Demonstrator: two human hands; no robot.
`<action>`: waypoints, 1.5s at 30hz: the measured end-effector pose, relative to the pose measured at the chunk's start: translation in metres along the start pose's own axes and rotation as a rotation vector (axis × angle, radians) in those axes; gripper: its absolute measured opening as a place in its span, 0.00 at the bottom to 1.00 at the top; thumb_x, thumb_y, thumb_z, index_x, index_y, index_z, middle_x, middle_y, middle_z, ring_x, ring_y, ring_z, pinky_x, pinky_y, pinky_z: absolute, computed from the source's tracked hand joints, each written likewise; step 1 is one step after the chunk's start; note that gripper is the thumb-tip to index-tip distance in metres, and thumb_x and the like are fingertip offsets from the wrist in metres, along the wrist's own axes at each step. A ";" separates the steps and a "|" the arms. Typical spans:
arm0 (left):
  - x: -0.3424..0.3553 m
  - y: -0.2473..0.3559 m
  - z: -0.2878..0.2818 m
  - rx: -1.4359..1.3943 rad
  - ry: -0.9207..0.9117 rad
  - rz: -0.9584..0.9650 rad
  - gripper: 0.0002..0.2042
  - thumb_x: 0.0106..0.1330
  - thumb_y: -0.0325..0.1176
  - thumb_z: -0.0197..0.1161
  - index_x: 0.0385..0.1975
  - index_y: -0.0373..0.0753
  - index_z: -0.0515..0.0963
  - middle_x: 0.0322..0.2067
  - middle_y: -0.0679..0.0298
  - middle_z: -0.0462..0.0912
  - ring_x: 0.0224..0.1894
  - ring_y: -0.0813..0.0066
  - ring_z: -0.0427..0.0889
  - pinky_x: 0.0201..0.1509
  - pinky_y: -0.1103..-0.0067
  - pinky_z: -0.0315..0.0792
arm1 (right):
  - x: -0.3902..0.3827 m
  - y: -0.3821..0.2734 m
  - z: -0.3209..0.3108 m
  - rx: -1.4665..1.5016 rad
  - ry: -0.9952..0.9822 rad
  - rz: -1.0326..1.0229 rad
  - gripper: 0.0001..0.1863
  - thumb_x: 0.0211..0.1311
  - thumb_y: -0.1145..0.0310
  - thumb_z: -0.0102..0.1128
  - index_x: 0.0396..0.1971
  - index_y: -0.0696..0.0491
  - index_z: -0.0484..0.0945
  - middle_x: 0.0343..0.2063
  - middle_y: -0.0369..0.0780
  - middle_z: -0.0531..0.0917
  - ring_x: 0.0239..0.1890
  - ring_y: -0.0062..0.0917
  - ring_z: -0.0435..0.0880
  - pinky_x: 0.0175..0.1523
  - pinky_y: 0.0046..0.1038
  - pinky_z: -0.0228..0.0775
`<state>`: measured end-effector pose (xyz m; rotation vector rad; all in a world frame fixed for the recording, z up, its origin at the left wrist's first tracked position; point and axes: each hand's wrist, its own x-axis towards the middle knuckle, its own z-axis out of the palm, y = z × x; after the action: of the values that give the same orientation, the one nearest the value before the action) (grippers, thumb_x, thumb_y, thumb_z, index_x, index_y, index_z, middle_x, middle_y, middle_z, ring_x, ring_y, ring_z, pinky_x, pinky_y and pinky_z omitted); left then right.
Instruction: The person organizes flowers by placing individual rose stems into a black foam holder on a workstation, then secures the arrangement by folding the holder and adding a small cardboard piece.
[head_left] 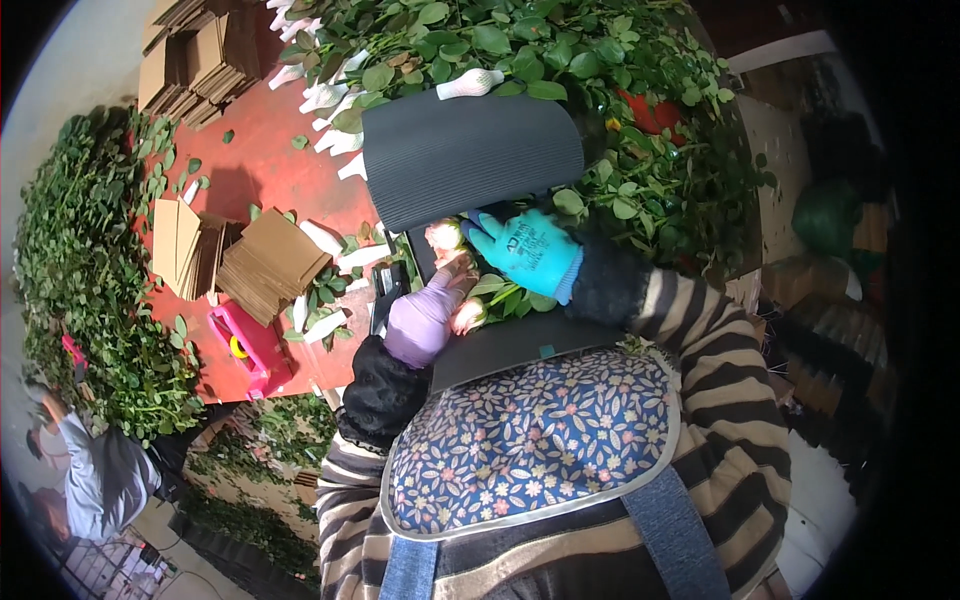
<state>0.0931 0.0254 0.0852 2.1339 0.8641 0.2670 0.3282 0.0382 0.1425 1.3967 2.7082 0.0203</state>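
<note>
My left hand (425, 318), in a purple glove with bare fingertips, is closed at a pale pink rose (446, 236); its fingers partly hide the bloom's lower side. My right hand (525, 250), in a teal glove, reaches in from the right with its fingers stretched out and apart beside the same bloom. Below them a second pink rose (467, 318) lies against my left wrist, its leaves under the right hand. Beyond the hands rises a dark ribbed sheet (470, 160). Another dark sheet (540, 347) lies between the hands and my floral apron.
Folded cardboard pieces (275, 262) and a pink tape dispenser (248, 350) rest on the red table (290, 180). Leafy rose stems (640, 150) with white-netted heads are heaped at the back and right. More greenery (90, 290) lines the left, near another person's sleeve (105, 475).
</note>
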 end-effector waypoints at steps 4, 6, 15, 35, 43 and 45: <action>0.003 0.012 -0.013 -0.040 0.031 -0.002 0.17 0.70 0.38 0.59 0.55 0.43 0.81 0.64 0.63 0.74 0.44 0.65 0.86 0.44 0.76 0.80 | 0.006 0.001 0.014 -0.085 0.039 0.037 0.21 0.61 0.70 0.52 0.54 0.61 0.74 0.39 0.41 0.80 0.25 0.28 0.82 0.31 0.35 0.74; 0.008 0.021 -0.022 0.084 0.010 0.042 0.16 0.70 0.38 0.59 0.55 0.43 0.81 0.64 0.63 0.74 0.43 0.65 0.87 0.44 0.76 0.80 | 0.004 0.006 0.019 -0.059 0.023 0.082 0.21 0.61 0.70 0.52 0.54 0.59 0.74 0.38 0.41 0.80 0.26 0.29 0.82 0.31 0.36 0.73; 0.006 0.025 -0.025 0.100 -0.029 -0.047 0.13 0.66 0.31 0.64 0.49 0.38 0.82 0.61 0.57 0.76 0.41 0.63 0.87 0.40 0.75 0.80 | 0.020 0.014 0.018 0.288 -0.052 0.123 0.15 0.56 0.70 0.59 0.44 0.54 0.80 0.34 0.42 0.85 0.36 0.36 0.87 0.40 0.42 0.77; 0.029 -0.003 -0.021 -0.182 0.093 -0.024 0.24 0.67 0.19 0.61 0.62 0.44 0.76 0.65 0.60 0.72 0.50 0.74 0.83 0.44 0.81 0.79 | 0.015 0.012 0.006 0.181 -0.054 0.072 0.11 0.59 0.67 0.59 0.40 0.53 0.83 0.33 0.41 0.86 0.34 0.35 0.87 0.38 0.39 0.79; 0.042 -0.006 -0.067 -0.145 -0.106 0.178 0.19 0.61 0.21 0.58 0.53 0.40 0.81 0.66 0.53 0.72 0.64 0.60 0.76 0.62 0.73 0.74 | -0.015 0.005 -0.057 0.494 -0.213 -0.242 0.23 0.65 0.50 0.57 0.54 0.49 0.78 0.30 0.40 0.84 0.29 0.36 0.84 0.35 0.39 0.75; 0.044 -0.008 -0.075 -0.079 -0.193 0.163 0.28 0.52 0.28 0.68 0.57 0.47 0.79 0.66 0.58 0.72 0.66 0.61 0.74 0.62 0.73 0.74 | -0.018 -0.001 -0.052 0.453 -0.303 -0.190 0.19 0.60 0.59 0.60 0.50 0.50 0.79 0.32 0.39 0.82 0.29 0.35 0.84 0.34 0.38 0.74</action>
<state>0.0880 0.1029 0.1240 2.1184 0.5608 0.1720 0.3327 0.0248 0.1952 1.1009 2.6634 -0.7942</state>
